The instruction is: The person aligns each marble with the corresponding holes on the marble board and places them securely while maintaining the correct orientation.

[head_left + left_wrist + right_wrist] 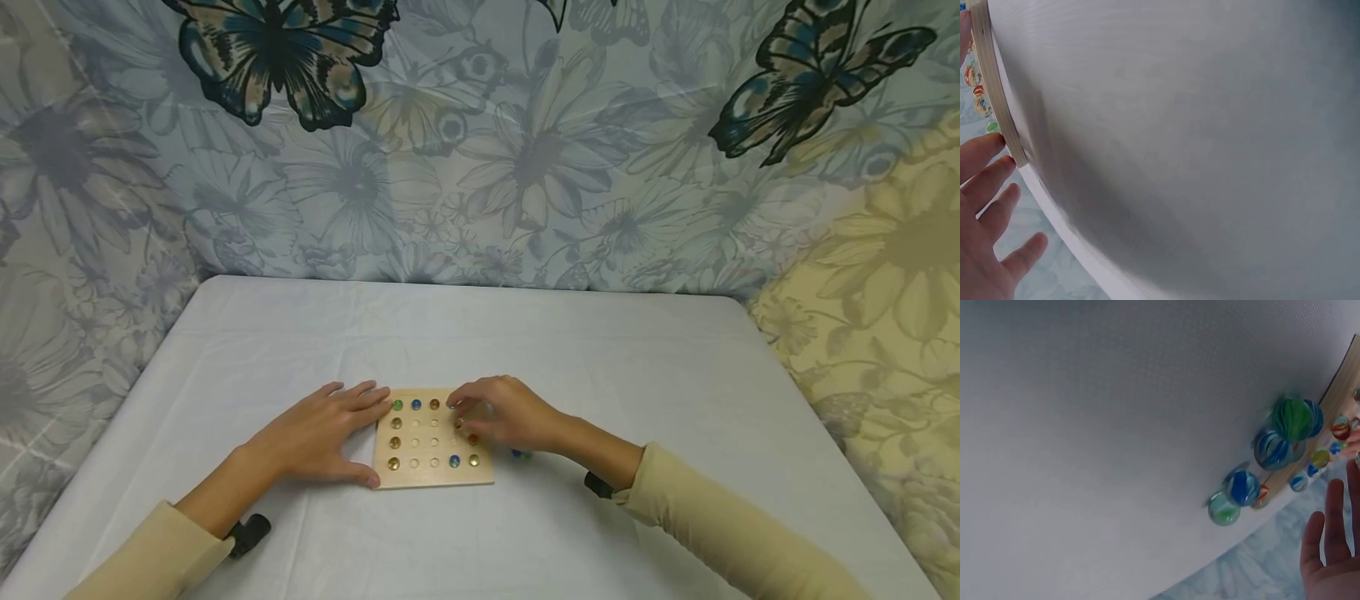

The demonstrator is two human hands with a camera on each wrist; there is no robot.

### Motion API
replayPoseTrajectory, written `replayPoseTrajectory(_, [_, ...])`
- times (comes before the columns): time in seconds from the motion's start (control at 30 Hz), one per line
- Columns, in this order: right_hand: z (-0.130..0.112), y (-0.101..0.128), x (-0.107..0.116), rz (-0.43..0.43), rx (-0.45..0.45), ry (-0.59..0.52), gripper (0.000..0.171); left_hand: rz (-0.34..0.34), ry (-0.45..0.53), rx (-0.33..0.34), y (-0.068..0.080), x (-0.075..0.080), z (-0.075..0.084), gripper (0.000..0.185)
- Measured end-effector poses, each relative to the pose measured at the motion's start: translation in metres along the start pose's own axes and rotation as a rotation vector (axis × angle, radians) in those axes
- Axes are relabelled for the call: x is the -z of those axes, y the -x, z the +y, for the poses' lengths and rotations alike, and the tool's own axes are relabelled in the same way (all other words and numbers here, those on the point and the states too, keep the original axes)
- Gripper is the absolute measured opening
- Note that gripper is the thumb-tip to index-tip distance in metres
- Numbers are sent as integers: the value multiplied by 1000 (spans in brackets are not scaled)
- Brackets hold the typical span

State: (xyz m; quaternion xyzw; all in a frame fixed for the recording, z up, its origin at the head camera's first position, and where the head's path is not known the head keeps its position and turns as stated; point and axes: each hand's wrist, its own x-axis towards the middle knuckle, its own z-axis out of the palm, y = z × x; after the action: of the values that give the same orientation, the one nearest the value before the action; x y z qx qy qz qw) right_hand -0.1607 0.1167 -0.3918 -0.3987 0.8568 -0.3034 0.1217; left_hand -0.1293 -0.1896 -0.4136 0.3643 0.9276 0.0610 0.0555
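Nearest the viewer, two cream sleeves (720, 525) are seen entering from 7 and 5 o'clock, each with a dark wrist strap. Loose marbles (1272, 447), green, blue and striped, are gathered on the white tablecloth (525, 350) at 3 o'clock of the board, under the right wrist; in the head view only a blue and green speck of them is seen beside that wrist.

The wooden board (433, 467) is laid flat near the middle of the table, slightly toward the near edge. It is roughly square, so no long axis can be told; its edges are set nearly parallel to the table's edges. Marbles are seated in its top row, left column and bottom row, while several inner hollows are left bare.

The left hand (318, 437) is laid flat with fingers spread, the fingertips and thumb touching the board's 9 o'clock edge; nothing is held. The right hand (506, 414) is arched over the board's 2 o'clock corner with fingers curled downward; whether a marble is pinched cannot be told, since the fingertips are hidden.

Farthest away, at 12 o'clock, a flowered curtain (480, 142) printed with dark butterflies is hung behind the table.
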Motion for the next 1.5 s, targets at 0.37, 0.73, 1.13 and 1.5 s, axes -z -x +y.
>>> replayPoseTrajectory(0.37, [0,-6,-12,-54,35,69,28,39,-22,-46,1,-1,-1,99])
replayPoseTrajectory(0.73, [-1,-2,-7,-49,37,119,30,38,-26,-53,1,-2,-3,96])
replayPoseTrajectory(1.13, [30,28,29,59,-72,81,36,32,4,-72,0,-4,-3,94])
replayPoseTrajectory(1.5, [51,50,29,-7,-165,70,36,22,47,-69,-2,-4,-2,96])
